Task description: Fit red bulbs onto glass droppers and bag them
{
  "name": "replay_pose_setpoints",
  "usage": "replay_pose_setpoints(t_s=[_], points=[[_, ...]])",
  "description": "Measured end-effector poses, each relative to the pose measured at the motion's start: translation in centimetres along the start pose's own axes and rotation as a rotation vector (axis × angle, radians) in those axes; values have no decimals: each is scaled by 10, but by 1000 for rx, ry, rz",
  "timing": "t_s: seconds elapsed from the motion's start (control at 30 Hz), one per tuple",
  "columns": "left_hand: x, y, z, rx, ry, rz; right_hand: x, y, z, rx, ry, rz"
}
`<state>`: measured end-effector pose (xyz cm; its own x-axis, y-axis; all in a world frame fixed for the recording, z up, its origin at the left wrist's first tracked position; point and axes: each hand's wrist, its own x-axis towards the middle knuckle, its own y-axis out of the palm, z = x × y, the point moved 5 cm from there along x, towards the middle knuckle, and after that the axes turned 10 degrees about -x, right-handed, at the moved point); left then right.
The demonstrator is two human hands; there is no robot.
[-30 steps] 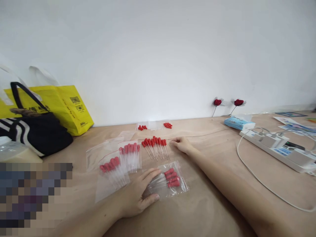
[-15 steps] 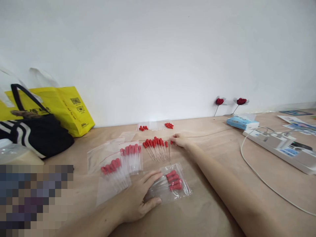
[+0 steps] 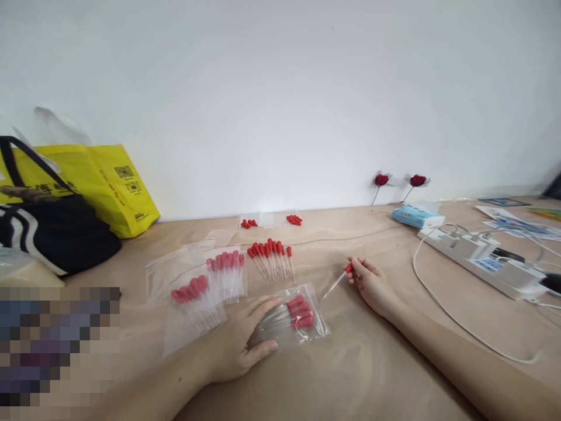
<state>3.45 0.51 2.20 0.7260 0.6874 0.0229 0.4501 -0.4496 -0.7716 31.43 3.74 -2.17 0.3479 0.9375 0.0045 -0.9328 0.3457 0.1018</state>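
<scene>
Pinched by its red bulb, a glass dropper (image 3: 336, 283) is in my right hand (image 3: 370, 285), its thin tube pointing down and left. My left hand (image 3: 239, 336) lies with thumb and fingers spread over the left end of a clear zip bag (image 3: 322, 327), touching it. Several red-bulbed droppers (image 3: 302, 313) show inside this bag; their tube ends are partly hidden by the hand. Beyond it, loose droppers (image 3: 272, 257) lie fanned out in a row. Two filled zip bags, one nearer (image 3: 193, 310) and one behind (image 3: 228, 275), overlap to the left.
Red bulbs (image 3: 294, 220) and glass tubes lie by the wall. A yellow bag (image 3: 109, 193) and a black bag (image 3: 74, 240) stand at left. At right are a tissue pack (image 3: 418, 216), a power strip (image 3: 486, 263) with a trailing white cable (image 3: 447, 310), and two fabric roses (image 3: 382, 179).
My right hand has picked up a dropper from the right end of the row and drawn it nearer and to the right. My left hand stays on the bag. The view has shifted slightly.
</scene>
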Motion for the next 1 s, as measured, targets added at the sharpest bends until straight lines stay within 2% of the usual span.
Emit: replay_pose_setpoints(t_s=[0.13,0.3,0.7,1.0], points=[[0,-1,-1,2,-2,20,-20,6,0,97,37,6],[1,0,-1,13,-1,34,-25,18,3,101,43,42],[0,0,-1,-8,-6,22,-30,12,0,44,-8,-27],[1,-1,-3,-12,1,23,-47,27,2,75,73,102]])
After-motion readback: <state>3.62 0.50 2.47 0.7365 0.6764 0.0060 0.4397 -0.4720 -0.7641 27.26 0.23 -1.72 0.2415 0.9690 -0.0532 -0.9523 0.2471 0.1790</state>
